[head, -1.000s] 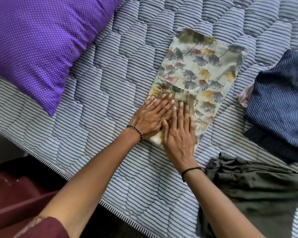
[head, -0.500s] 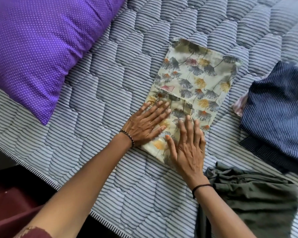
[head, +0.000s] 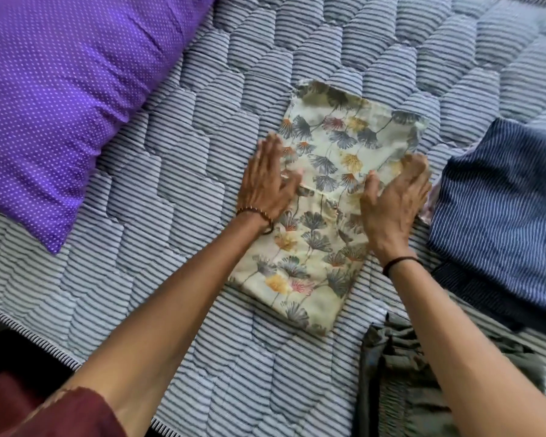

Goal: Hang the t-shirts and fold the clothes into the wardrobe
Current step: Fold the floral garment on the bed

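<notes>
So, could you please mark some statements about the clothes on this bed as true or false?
1. Both the left hand and the right hand touch the pale floral folded cloth. True.
2. The purple white-dotted pillow lies to the right of this cloth. False: it lies to its left.
3. The dark blue striped folded garment lies on top of the floral cloth. False: it lies beside it, on the right.
4. The olive-green crumpled garment lies on the striped quilted mattress. True.

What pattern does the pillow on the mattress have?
The pillow is purple with small white dots, seen best in the head view.
</notes>
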The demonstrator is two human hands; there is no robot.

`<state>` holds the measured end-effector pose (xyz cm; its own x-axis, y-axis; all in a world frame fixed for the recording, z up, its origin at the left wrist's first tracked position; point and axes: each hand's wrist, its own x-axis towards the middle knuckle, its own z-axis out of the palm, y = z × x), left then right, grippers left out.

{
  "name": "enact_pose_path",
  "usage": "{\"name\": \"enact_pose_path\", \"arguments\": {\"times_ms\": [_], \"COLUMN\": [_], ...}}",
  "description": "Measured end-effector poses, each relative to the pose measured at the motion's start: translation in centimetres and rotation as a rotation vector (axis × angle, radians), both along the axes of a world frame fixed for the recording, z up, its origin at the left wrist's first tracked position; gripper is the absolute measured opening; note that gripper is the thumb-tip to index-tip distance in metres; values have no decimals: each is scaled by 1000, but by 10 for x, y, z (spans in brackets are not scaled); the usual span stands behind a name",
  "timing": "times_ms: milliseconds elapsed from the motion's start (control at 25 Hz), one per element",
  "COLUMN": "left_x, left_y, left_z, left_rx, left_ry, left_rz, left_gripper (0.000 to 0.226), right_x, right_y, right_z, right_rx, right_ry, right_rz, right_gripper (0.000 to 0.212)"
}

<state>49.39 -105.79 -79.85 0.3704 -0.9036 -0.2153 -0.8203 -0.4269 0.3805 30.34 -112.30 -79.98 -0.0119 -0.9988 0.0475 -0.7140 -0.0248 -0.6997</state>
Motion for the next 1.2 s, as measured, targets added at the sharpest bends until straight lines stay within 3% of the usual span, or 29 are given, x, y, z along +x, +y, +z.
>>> {"name": "enact_pose_path", "arguments": {"times_ms": [80,200,280,480,720,840,960,1080,1200], "left_x": [3,12,19,20,18,17,19,21,17], "left_y": [-32,-69,-81,-93,-87,-78,-63,-40,-10], "left_z": [7,14,18,41,60,72,82,90,103], "left_rx": [-40,-60,-83,9,-182,-243,-284,-272,-302], "left_ry": [187,240,302,817,1069,1009,986,916,884], "left_rz": [292,529,593,626,768,738,716,679,682], "left_gripper": [92,92,74,57,24,18,39,26,30], "right_x": [3,5,7,14,1,-2,-2,-10,-21], "right_y": [-17,-36,-48,-81,-97,-84,-65,-45,-16], "right_z": [11,26,30,39,32,32,43,62,83], "right_rx": [108,254,352,688,669,655,605,543,503], "right_ry": [-127,-391,-563,-841,-919,-960,-991,-1025,-1007], "right_rz": [-91,-292,-382,-381,-391,-359,-325,-259,-170], "right_gripper": [60,51,44,44,37,42,20,11,7]}}
